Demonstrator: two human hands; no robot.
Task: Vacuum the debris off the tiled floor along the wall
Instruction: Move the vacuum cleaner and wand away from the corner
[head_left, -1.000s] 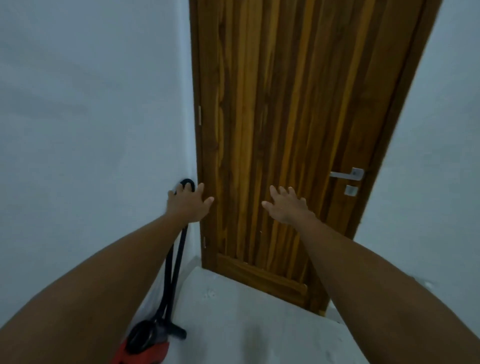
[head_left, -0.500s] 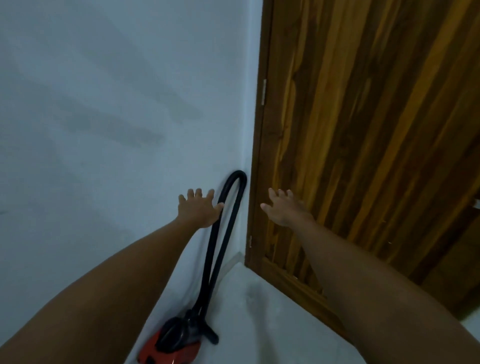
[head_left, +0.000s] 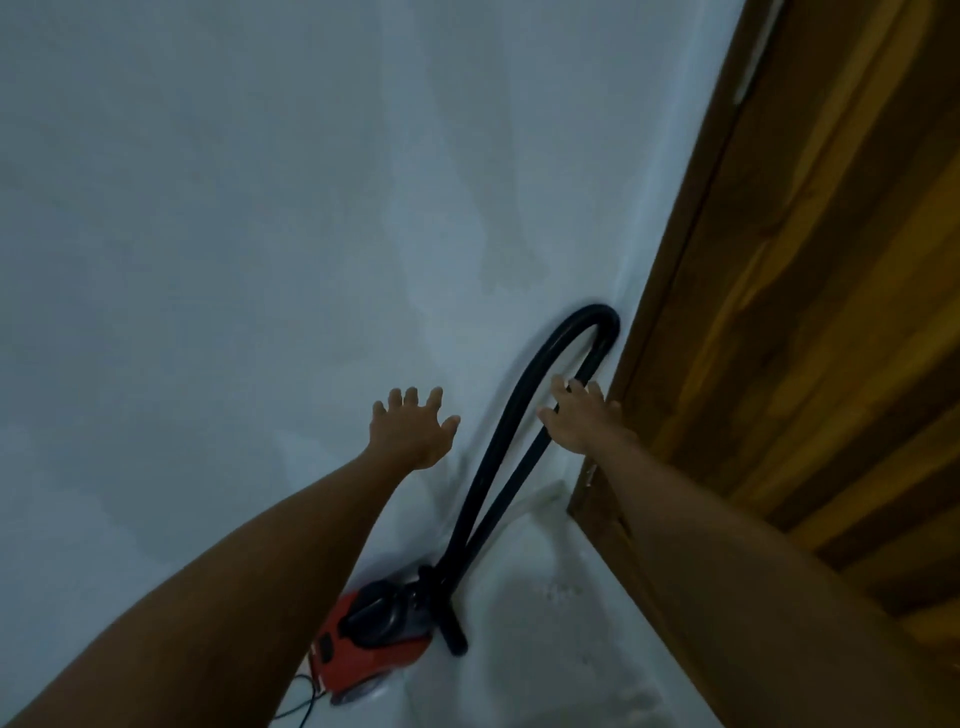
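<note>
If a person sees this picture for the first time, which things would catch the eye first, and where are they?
First the black hose, standing in a tall loop against the white wall in the corner beside the wooden door. The right hand reaches onto the loop, while the left hand is spread open in front of the wall to the left of it. Below, the red vacuum cleaner sits on the floor at the foot of the wall.

Home corner: wooden door (head_left: 810, 322), vacuum cleaner (head_left: 371, 631)
</note>
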